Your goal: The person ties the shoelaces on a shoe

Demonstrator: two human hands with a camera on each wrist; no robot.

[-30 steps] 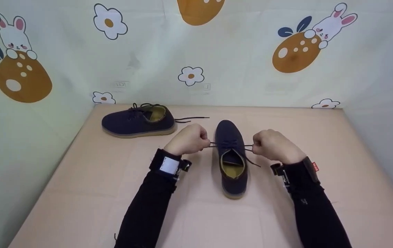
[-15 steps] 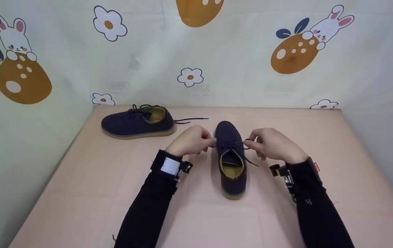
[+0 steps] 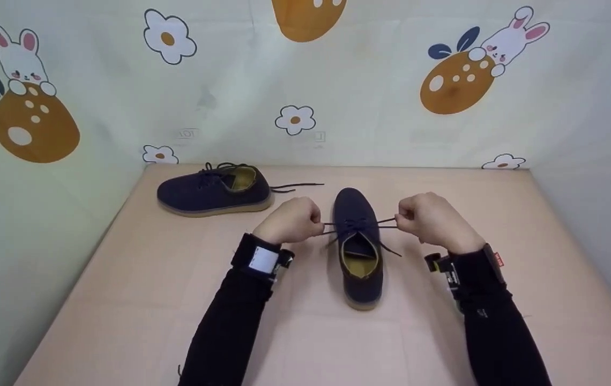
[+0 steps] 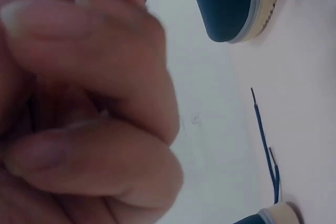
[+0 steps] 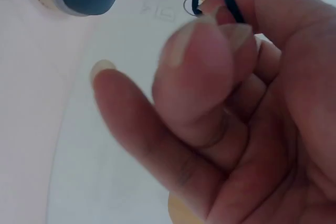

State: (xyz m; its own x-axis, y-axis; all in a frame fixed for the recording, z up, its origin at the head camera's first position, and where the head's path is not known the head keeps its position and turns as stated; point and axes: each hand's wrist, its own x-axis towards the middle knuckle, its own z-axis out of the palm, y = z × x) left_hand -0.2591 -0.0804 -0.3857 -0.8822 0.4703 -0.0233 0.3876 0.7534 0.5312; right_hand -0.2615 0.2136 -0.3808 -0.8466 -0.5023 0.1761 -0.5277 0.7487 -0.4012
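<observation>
Sitting toe-away in the middle of the pink table [image 3: 123, 300], one navy lace-up shoe [image 3: 358, 252] with a mustard lining has its dark lace [image 3: 359, 224] drawn taut across the eyelets to both sides; the left hand [image 3: 288, 221] is curled into a fist pinching the lace on one side, and the right hand [image 3: 427, 219] pinches it between thumb and forefinger on the other. A second navy shoe [image 3: 213, 190] lies sideways, well apart at the back left, its loose lace [image 3: 295, 186] trailing towards the bunny-print backdrop [image 3: 445, 75]
</observation>
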